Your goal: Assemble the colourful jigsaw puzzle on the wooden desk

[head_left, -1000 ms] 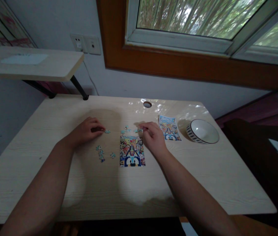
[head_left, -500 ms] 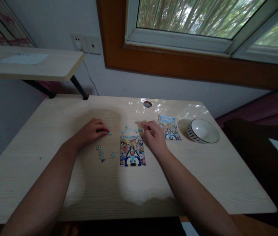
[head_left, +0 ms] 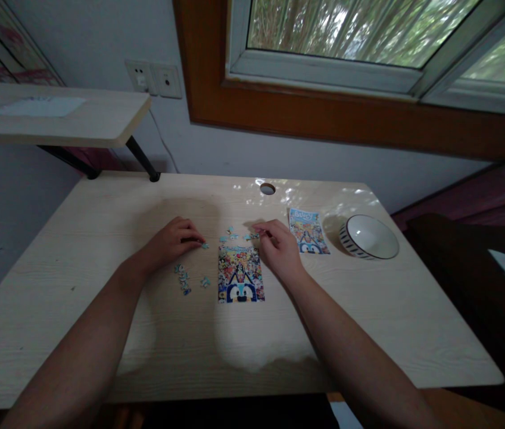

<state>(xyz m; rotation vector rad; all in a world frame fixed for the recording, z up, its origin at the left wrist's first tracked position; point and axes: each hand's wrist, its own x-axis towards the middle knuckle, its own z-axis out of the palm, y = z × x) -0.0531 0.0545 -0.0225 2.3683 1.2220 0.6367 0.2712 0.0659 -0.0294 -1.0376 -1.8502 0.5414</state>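
Note:
My left hand [head_left: 177,239] pinches a small blue puzzle piece [head_left: 205,245] between thumb and fingertips, just above or on the desk. Left of centre and nearer to me lie a joined strip of puzzle pieces [head_left: 183,279] and a small piece group [head_left: 205,282]. My right hand [head_left: 276,241] is closed, its fingertips beside some loose pieces [head_left: 251,236]; what it pinches, if anything, is hidden. Between the hands is a mostly assembled puzzle [head_left: 240,275] with a blue cartoon dog face. More loose pieces [head_left: 229,235] lie along its top edge.
A picture card [head_left: 309,232] with the same design lies right of my right hand, and a white striped bowl [head_left: 369,238] stands beyond it. A raised shelf [head_left: 114,119] overhangs the desk's back left. A round cable hole [head_left: 267,189] is near the back edge.
My left hand has slid a little to the right with its puzzle piece, closer to the puzzle. The right hand has shifted slightly left, its fingers still together.

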